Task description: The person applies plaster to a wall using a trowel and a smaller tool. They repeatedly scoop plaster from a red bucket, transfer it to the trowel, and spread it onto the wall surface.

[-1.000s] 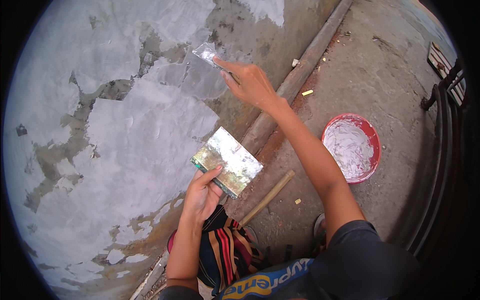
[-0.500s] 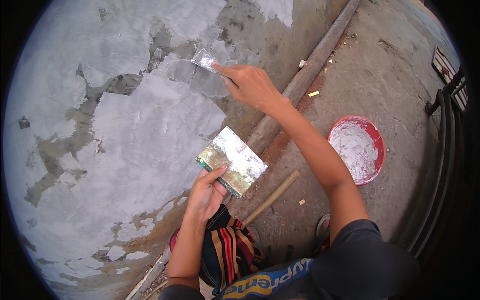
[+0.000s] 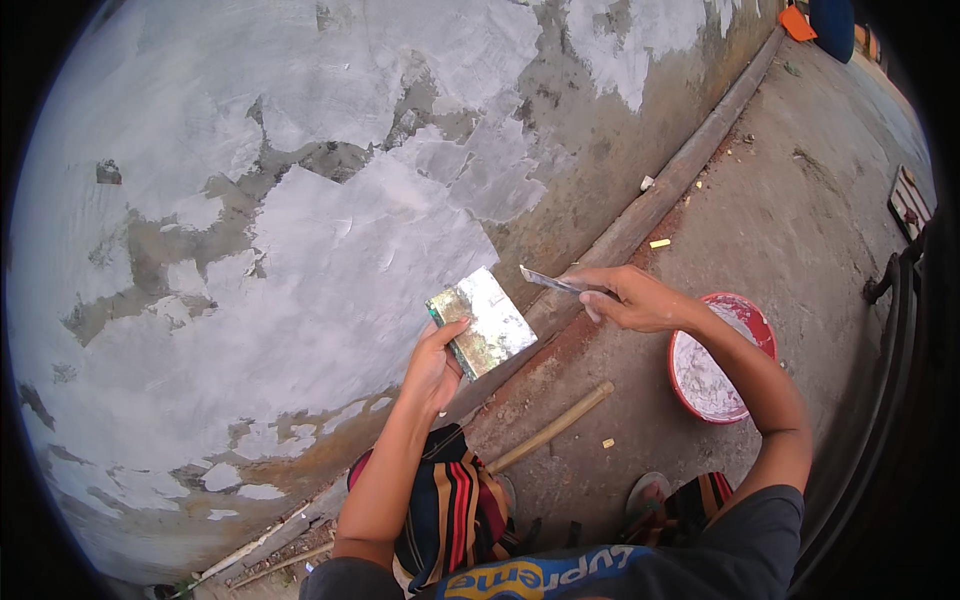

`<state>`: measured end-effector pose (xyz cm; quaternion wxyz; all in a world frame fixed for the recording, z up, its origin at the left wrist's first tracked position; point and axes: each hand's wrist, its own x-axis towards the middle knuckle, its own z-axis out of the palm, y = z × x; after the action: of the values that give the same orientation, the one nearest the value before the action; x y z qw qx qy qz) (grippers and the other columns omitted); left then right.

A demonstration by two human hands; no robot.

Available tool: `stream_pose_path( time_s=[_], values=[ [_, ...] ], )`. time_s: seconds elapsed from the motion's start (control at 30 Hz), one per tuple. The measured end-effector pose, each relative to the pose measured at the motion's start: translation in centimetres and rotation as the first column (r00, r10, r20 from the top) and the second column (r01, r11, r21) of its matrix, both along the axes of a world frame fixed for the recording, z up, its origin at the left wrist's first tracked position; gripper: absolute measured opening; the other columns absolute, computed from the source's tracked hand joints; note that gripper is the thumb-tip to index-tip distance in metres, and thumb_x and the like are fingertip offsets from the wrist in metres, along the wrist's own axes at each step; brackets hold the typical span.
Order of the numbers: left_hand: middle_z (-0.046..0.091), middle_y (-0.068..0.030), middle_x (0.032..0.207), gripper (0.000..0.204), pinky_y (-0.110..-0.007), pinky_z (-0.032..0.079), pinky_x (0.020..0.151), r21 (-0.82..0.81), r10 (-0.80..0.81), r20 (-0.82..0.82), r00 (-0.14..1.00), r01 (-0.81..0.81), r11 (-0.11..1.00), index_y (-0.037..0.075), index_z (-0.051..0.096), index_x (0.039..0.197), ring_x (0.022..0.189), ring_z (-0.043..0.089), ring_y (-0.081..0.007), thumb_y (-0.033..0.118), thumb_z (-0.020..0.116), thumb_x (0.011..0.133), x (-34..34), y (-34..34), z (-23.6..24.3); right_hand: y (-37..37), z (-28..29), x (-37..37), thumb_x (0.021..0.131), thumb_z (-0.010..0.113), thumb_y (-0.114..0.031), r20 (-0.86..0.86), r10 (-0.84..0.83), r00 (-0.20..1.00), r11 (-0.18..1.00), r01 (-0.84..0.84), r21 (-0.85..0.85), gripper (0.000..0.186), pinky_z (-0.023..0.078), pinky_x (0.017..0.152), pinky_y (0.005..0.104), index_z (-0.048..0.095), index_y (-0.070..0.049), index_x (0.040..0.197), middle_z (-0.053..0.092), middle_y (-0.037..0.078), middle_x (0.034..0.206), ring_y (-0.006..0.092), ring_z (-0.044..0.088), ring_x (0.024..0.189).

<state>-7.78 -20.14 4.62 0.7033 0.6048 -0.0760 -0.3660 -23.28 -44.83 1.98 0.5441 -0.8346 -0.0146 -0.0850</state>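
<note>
Gripping a shiny plate [image 3: 498,322] by its left edge in the left hand [image 3: 434,368]; pinching a putty knife [image 3: 549,280] in the right hand [image 3: 637,300], with its blade jutting leftward, near the plate but apart

the right forearm [image 3: 748,352] partly hides the red tub [image 3: 757,322]; fingers [image 3: 592,278] — the scraper [image 3: 546,280].
</note>
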Motion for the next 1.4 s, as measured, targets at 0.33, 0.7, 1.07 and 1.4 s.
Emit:
stream_pose_path(
  time_s=[0.33, 0.7, 1.07, 1.4],
  values=[
    [0.053, -0.013, 0.125, 0.04, -0.037, 0.05, 0.095, 0.146, -0.23, -0.032, 0.973, 0.232, 0.962, 0.001, 0.037, 0.133, 0.113, 0.056, -0.0199, 0.02, 0.048, 0.1, -2.4, -3.6, -1.0, 0.2, 3.1, -7.8, 0.08, 0.058, -0.007, 0.103, -0.188, 0.977, 0.592, 0.197, -0.782, 0.044, 0.049, 0.056, 0.0386, 0.06, -0.013, 0.124, 0.058, 0.011, 0.074, 0.0278, 0.061, 0.066],
    [0.055, -0.0119, 0.123, 0.034, -0.037, 0.051, 0.091, 0.177, -0.263, -0.017, 0.965, 0.262, 0.949, 0.002, 0.042, 0.13, 0.109, 0.058, -0.0194, 0.019, 0.044, 0.101, -4.4, -5.8, -1.8, 2.2, -0.4, -6.6, 0.075, 0.06, -0.007, 0.192, -0.187, 0.963, 0.534, 0.264, -0.803, 0.042, 0.054, 0.06, 0.0365, 0.059, -0.006, 0.117, 0.06, 0.013, 0.084, 0.0273, 0.066, 0.079],
    [0.054, -0.012, 0.124, 0.035, -0.037, 0.048, 0.095, 0.167, -0.275, 0.004, 0.961, 0.271, 0.948, 0.0, 0.04, 0.13, 0.11, 0.057, -0.02, 0.016, 0.046, 0.1, -3.6, -6.2, -3.3, 2.2, -2.2, -4.8, 0.075, 0.06, -0.006, 0.149, -0.16, 0.976, 0.548, 0.213, -0.809, 0.042, 0.053, 0.059, 0.0373, 0.057, -0.005, 0.117, 0.061, 0.014, 0.084, 0.0285, 0.066, 0.074],
    [0.053, -0.0128, 0.127, 0.039, -0.037, 0.045, 0.097, 0.186, -0.216, 0.138, 0.967, 0.189, 0.964, -0.001, 0.039, 0.134, 0.115, 0.053, -0.0208, 0.014, 0.045, 0.1, -2.1, -5.7, -3.0, 3.6, -4.0, -3.4, 0.074, 0.061, -0.006, -0.021, -0.023, 1.0, 0.626, -0.002, -0.78, 0.05, 0.051, 0.057, 0.0376, 0.06, -0.007, 0.124, 0.063, 0.015, 0.08, 0.0294, 0.066, 0.067]
  ],
)
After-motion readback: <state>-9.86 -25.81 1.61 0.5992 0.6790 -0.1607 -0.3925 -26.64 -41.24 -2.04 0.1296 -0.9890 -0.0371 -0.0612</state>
